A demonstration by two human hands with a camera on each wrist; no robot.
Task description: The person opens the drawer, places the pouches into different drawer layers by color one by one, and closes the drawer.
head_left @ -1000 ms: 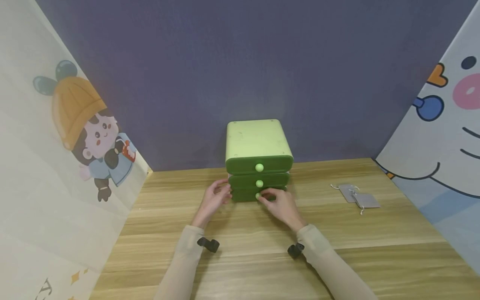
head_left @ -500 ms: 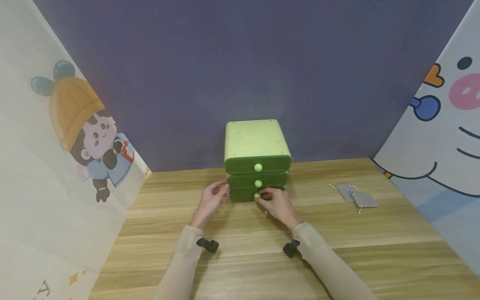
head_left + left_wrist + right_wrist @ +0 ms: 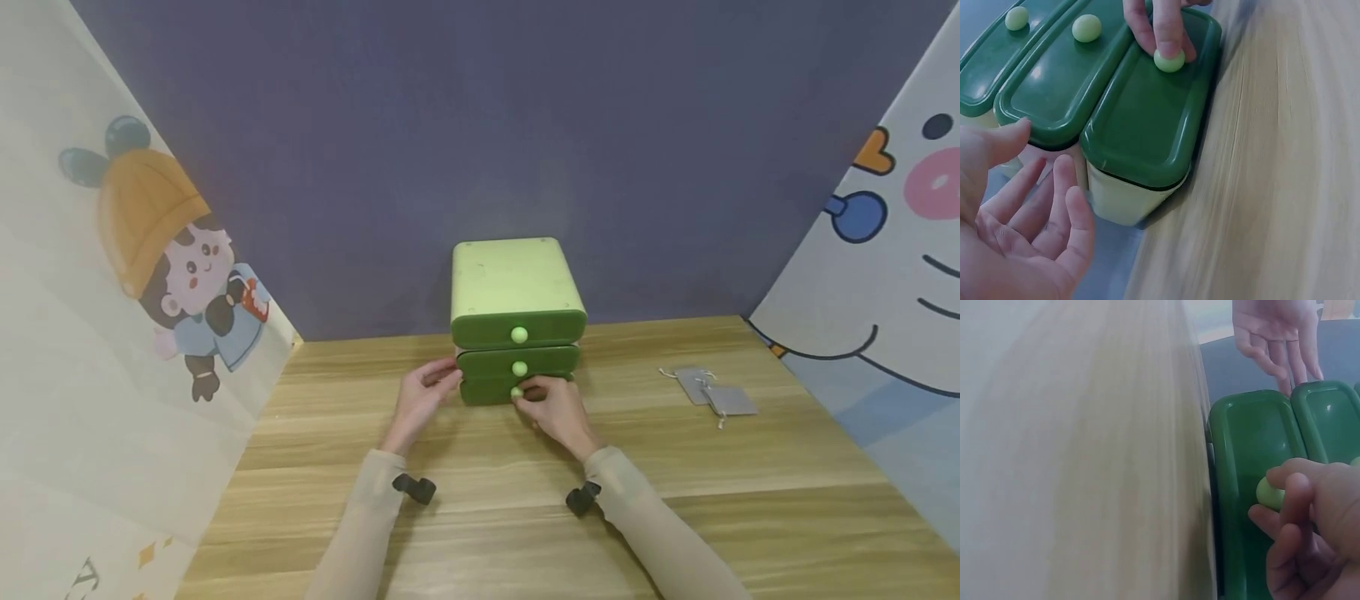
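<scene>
A small chest with a pale green body point(image 3: 513, 275) and three dark green drawers stands against the back wall. With thumb and fingers my right hand point(image 3: 557, 412) pinches the round light green knob point(image 3: 1169, 60) of the bottom drawer point(image 3: 1141, 119). At the chest's left side is my left hand point(image 3: 422, 402); its thumb tip is right at the front edge of the middle drawer point(image 3: 1047, 87), and its loosely bent fingers lie beside the drawer's side wall. Both the middle and bottom drawers stand slightly forward of the body. The top drawer point(image 3: 487, 331) sits above them.
Two small grey drawstring pouches point(image 3: 733, 401) overlap on the wooden table point(image 3: 487, 517) to the right of the chest. Behind it rises a dark blue wall point(image 3: 480, 125). Panels printed with cartoon figures flank the table on both sides.
My left hand has shifted slightly at the drawers' left side, its lower fingers now less visible in the head view. The right hand keeps pinching the bottom knob.
</scene>
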